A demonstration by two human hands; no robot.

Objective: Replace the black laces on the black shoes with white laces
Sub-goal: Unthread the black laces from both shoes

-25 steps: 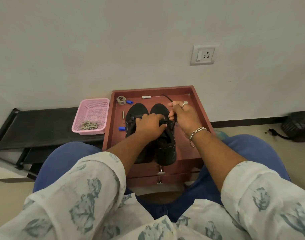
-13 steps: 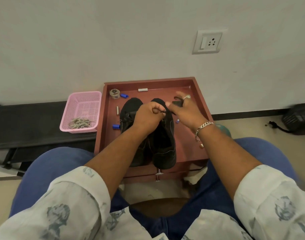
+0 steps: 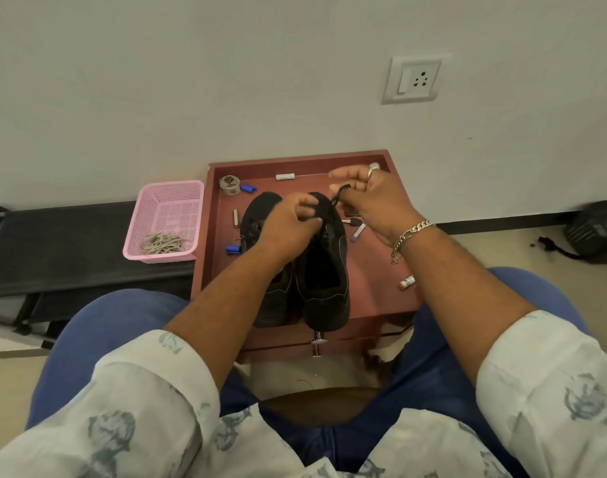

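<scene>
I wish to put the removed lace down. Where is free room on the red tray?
Free: the tray floor near its front right corner, between the right shoe and the small battery. Crowded: the back left, with the tape roll and blue caps.

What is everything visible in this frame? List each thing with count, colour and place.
shoes: two, black, side by side on the tray
black lace: one, pulled up from the right-side shoe
tray: one, reddish-brown wood, against the wall
basket: one, pink, left of the tray
laces in basket: a pale bundle, count unclear
tape roll: one, grey, tray's far left corner
small blue pieces: at least three, scattered on the tray
socket plate: one, white, on the wall
black rack: one, far left
dark bag: one, far right on the floor
left hand: on the shoe, gripping the lace
right hand: pinching the lace, with ring and bracelet
</scene>
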